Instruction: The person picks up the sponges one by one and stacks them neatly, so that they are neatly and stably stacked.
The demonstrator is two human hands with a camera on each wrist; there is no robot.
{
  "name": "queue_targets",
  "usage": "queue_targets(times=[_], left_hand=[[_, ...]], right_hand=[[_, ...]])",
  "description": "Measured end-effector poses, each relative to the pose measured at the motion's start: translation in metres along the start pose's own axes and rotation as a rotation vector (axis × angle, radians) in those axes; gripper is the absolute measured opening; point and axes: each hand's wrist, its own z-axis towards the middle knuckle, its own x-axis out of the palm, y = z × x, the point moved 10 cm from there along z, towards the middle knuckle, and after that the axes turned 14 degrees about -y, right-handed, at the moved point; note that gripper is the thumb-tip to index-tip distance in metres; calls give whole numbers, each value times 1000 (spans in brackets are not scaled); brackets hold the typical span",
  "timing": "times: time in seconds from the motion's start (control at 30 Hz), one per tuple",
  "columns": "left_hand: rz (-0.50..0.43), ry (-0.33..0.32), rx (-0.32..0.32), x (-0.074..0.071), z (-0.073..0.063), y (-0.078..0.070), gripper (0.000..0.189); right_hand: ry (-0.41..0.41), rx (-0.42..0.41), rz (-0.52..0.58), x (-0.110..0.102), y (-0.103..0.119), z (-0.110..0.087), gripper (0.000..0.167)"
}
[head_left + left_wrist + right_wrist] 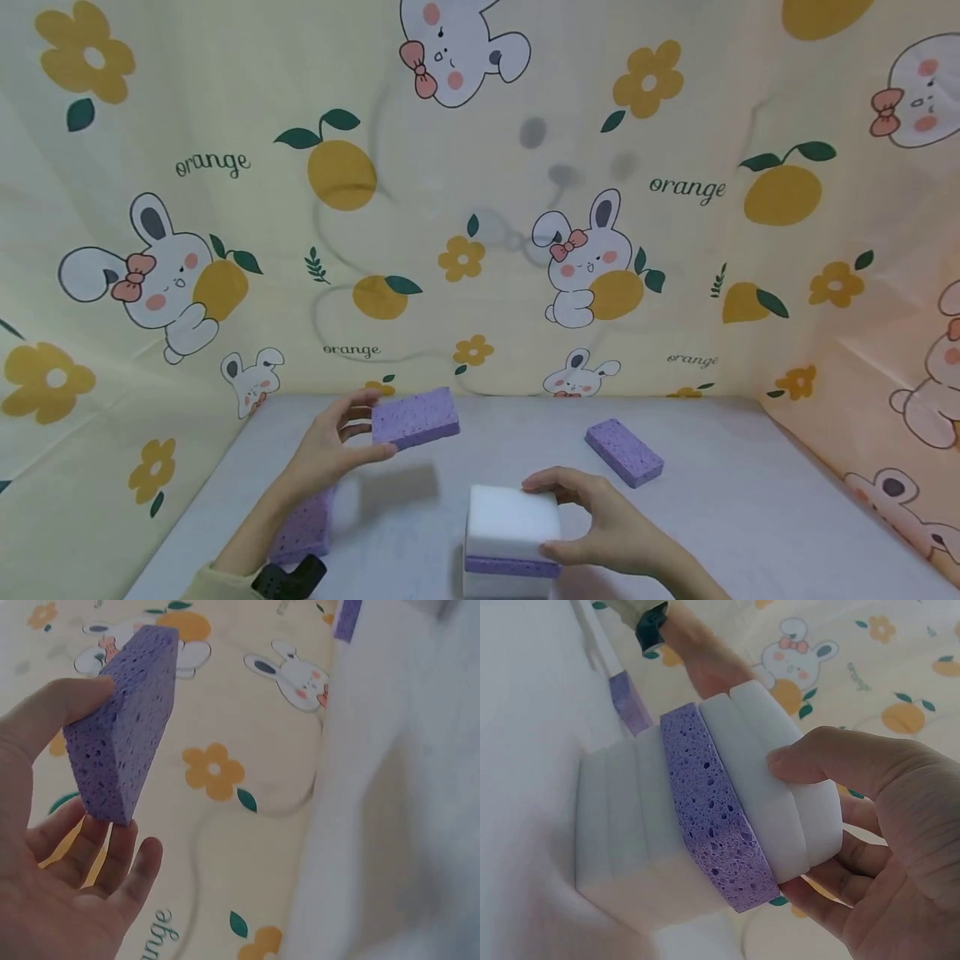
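Note:
My left hand [330,446] pinches a purple pitted sponge [416,418] between thumb and fingers, raised above the table, its shadow falling below. In the left wrist view this sponge [131,724] is tilted, with the thumb on one side and fingertips at its lower edge. At the front, a stack of white sponge blocks [513,518] stands on the table with one purple sponge [712,810] layered between them. Two white blocks lie above that purple layer, several below. My right hand [603,525] grips the upper white blocks from the right side, thumb near, fingers at the far edge.
Another purple sponge [624,452] lies on the white table [712,483] to the back right. More purple sponge [306,527] lies at the left, partly behind the left forearm. A printed cloth [465,317] with rabbits and oranges walls the back and sides.

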Motion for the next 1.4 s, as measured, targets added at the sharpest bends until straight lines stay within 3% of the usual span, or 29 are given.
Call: queue_targets(times=[0.23,0.6,0.9,1.2,1.4], left_hand=[[-62,-24,62,4,-3,-22,79],[-120,-24,75,16,-11,-43,78],[-195,21,132,31,-21,-59,74],[-203,76,109,55,-35,-66,71],[-240,143,195,76,-51,-79,69]], right_hand=[[1,22,-10,0,-2,1,53],[5,24,-5,1,-2,0,54],[1,22,-11,1,-2,0,55],[5,24,0,1,-4,1,54],[13,91,-16,1,-12,-1,52]])
